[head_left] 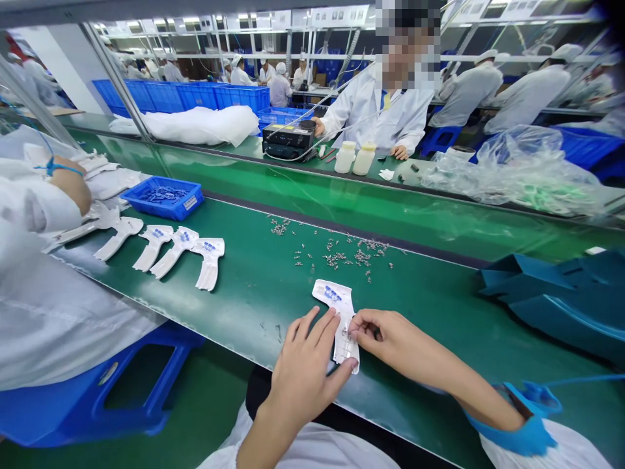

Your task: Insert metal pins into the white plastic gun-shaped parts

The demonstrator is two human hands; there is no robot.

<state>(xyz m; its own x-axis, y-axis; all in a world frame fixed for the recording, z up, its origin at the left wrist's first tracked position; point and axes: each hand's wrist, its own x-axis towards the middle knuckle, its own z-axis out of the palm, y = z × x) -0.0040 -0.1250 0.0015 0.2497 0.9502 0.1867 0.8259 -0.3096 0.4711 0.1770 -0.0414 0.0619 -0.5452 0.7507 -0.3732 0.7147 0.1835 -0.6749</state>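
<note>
A flat white moulded piece with blue marks [334,306] lies on the green bench mat [266,312], under both my hands. My left hand [301,368] holds it down, with fingers across its lower edge. My right hand [385,340] comes in from the right, its fingertips pinching a small metal part [345,333] on the piece. Further left, several matching white pieces [209,262] lie in a row. Many small metal parts [342,255] are scattered on the mat beyond my hands.
A blue tray of small parts [163,197] stands by a co-worker's bare arm [73,184] at the left. A blue plastic form [551,293] sits at the right. Across a divider, another person works beside a black machine [288,140] and white bottles [354,158].
</note>
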